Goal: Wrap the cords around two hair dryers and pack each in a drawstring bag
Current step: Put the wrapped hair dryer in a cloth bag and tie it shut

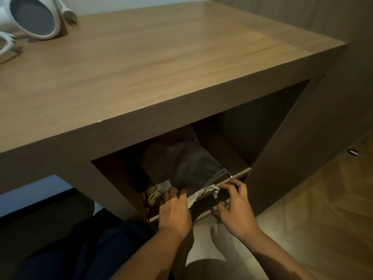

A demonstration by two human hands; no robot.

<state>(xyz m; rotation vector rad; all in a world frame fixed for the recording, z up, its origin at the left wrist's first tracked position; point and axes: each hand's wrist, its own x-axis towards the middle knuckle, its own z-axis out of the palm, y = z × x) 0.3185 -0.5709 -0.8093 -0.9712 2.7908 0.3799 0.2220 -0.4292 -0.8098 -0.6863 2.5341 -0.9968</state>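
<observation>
Reaching under the wooden desk (161, 63), you have both hands at the front edge of an open compartment (228, 152) where a grey drawstring bag (187, 164) lies. The bag sits just beyond your fingers, its bulk toward the back and left, its gathered mouth pointing toward you and to the right. Your left hand (174, 213) is curled at the lip of the compartment, fingertips touching the near edge of the bag beside a pale braided cord (198, 194) that trails over the shelf edge; whether it actually pinches fabric is too dark to tell. Your right hand (235, 207) is just to the right of that cord, fingers bent and spread, thumb and forefinger close on something dark and small below the shelf edge, though what it is cannot be made out. A second cord end (221, 173) lies near your right fingertips. Up on the desk's far left corner stands a white round mirror (33, 18).
</observation>
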